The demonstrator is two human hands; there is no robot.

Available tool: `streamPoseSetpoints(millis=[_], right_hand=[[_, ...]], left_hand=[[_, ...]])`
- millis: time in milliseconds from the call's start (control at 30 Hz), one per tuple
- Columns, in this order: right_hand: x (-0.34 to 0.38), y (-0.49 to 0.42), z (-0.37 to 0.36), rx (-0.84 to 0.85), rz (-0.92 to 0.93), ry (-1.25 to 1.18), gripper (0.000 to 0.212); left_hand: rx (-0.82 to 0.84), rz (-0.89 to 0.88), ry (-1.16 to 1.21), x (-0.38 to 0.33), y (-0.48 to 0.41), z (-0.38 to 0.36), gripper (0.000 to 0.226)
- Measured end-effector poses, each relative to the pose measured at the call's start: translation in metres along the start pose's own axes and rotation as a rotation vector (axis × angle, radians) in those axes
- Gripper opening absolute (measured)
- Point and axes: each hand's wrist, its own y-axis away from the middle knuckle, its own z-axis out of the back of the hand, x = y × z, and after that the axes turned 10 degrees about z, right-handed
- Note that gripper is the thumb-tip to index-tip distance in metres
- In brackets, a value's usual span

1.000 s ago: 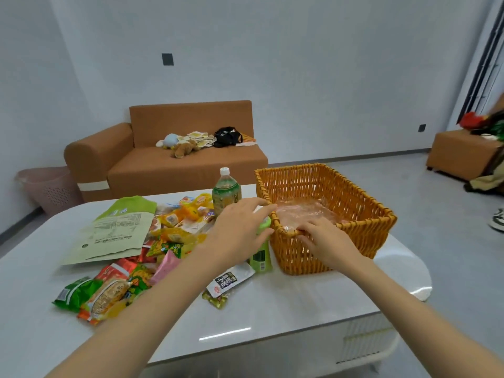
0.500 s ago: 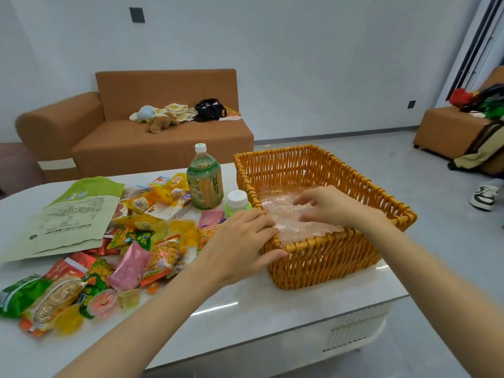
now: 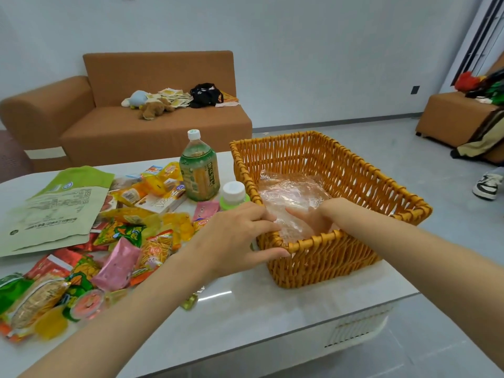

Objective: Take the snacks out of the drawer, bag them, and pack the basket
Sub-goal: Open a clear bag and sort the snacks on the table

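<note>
Fingers (image 3: 260, 215) of the left hand (image 3: 231, 241) are curled over the basket (image 3: 327, 259) at its near-left corner; whether the right hand (image 3: 326, 212) is gripping cannot be told within the clear bag (image 3: 286, 190). The bag should be lifted out gently while the basket is held steady

Fingers of the right hand (image 3: 324, 214) show only dimly through the crinkled clear bag (image 3: 289, 192), so its grasp cannot be told. The left hand (image 3: 231, 238), clasping the basket (image 3: 354, 170) corner, covers the body of the small green bottle (image 3: 233, 190) at centre. Print on the green pouch (image 3: 54, 211) is too small to read; snack packets (image 3: 16, 293) at lower left run off the frame
</note>
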Motion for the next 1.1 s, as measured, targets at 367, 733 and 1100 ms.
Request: streamPoseSetpoints(millis=[367, 733, 1100], right_hand=[[0.008, 0.023, 0.005, -0.342, -0.052, 0.023, 0.037], [0.010, 0.082, 0.017, -1.192, -0.228, -0.307, 0.025], [0.133, 0.217, 0.046, -1.428, 0.065, 0.071, 0.061]], left_hand=[[-0.007, 0.013, -0.012, -0.001, 0.001, 0.002, 0.066], [0.157, 0.129, -0.040, -0.010, 0.020, 0.043, 0.057], [-0.206, 0.735, 0.884, -0.010, 0.084, 0.148, 0.089]])
